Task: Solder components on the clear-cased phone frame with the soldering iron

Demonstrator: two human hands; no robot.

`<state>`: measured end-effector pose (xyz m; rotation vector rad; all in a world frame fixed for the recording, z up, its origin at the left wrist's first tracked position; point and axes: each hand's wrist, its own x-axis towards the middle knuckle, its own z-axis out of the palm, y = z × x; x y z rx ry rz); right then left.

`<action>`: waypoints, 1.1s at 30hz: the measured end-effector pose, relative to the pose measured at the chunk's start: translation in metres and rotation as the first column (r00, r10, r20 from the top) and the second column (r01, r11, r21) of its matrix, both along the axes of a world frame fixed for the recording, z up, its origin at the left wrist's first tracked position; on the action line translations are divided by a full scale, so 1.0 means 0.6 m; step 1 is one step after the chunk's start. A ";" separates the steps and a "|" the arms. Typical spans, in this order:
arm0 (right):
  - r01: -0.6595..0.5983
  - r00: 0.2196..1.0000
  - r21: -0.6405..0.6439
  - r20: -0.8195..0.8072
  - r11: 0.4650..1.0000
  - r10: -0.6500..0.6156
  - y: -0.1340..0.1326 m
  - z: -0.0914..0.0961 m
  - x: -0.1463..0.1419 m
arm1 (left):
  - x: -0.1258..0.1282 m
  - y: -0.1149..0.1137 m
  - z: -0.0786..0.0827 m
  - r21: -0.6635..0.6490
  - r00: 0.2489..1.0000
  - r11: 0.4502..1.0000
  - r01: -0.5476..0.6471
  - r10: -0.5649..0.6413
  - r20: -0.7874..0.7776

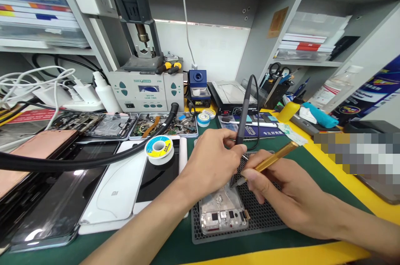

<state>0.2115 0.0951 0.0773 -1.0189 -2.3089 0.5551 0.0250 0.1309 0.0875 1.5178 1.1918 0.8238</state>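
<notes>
My left hand (212,158) is closed around a dark soldering iron (243,111) whose cable loops up behind it; its tip points down at an opened phone frame (220,213). My right hand (281,192) pinches a gold-handled tool (275,156), its fine tip meeting the iron's tip just above the frame's upper edge. The frame lies on a black perforated mat (265,215) on the green bench mat (175,248). Circuit parts show in the frame's lower half.
A solder spool (159,148) sits on white phones (118,194) at left, beside dark phone panels (53,206). A thick black hose (93,158) crosses them. Behind stand a hot-air station (146,90), a blue soldering station (198,90), parts trays (168,125) and a black hot plate (231,96).
</notes>
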 end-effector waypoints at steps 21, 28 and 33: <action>-0.031 0.999 0.036 -0.034 0.999 0.033 0.002 0.001 0.002 | 0.000 0.000 -0.004 0.007 0.999 0.999 -0.035 0.035 0.026; -0.005 0.999 -0.016 -0.035 1.000 0.005 0.002 0.000 -0.001 | 0.001 0.000 -0.001 -0.023 0.999 0.999 -0.042 0.043 0.014; -0.008 0.998 0.032 -0.070 0.999 0.010 0.003 -0.002 -0.001 | 0.004 0.000 0.001 -0.031 0.999 0.999 -0.045 0.045 0.017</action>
